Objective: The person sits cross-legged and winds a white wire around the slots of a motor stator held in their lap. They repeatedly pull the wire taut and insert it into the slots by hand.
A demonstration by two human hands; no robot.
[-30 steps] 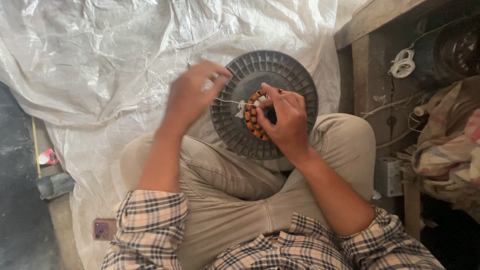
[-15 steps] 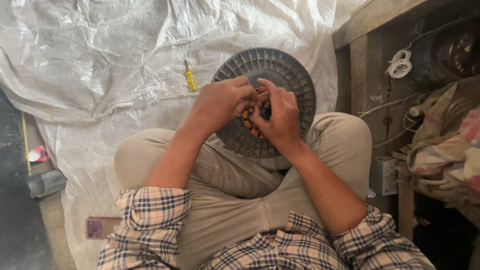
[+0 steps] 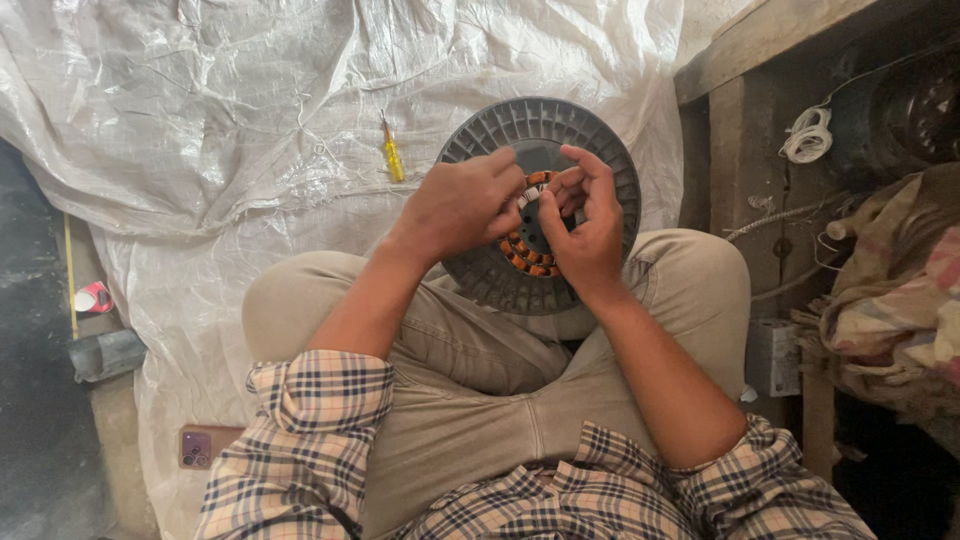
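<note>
Head view: a seated person is seen from above, cross-legged, both hands brought together over a round grey ribbed motor housing (image 3: 590,140) resting against the knees
Left hand (image 3: 462,205): fingers curled and pinched on the copper windings (image 3: 522,255) at the hub; whether a loose strand is gripped cannot be told, since the fingertips are hidden behind the knuckles
Right hand (image 3: 588,228): fingers bent over the same hub, thumb and forefinger closed on the upper coils; palm laid on the housing rim
Windings: an orange-brown ring of coils is seen directly under and between the fingertips of both hands; the lower arc is exposed just below the left fingers
Progress: the visible coils are judged already wound and seated on their teeth; the part under the fingers is hidden, so what is left cannot be settled; the work is judged well along yet unfinished
Beyond the fingers: a yellow-handled screwdriver (image 3: 391,150) lies apart on the white plastic sheet (image 3: 200,120), to the left of the left knuckles; a phone (image 3: 196,447) lies far back, by the left elbow
</note>
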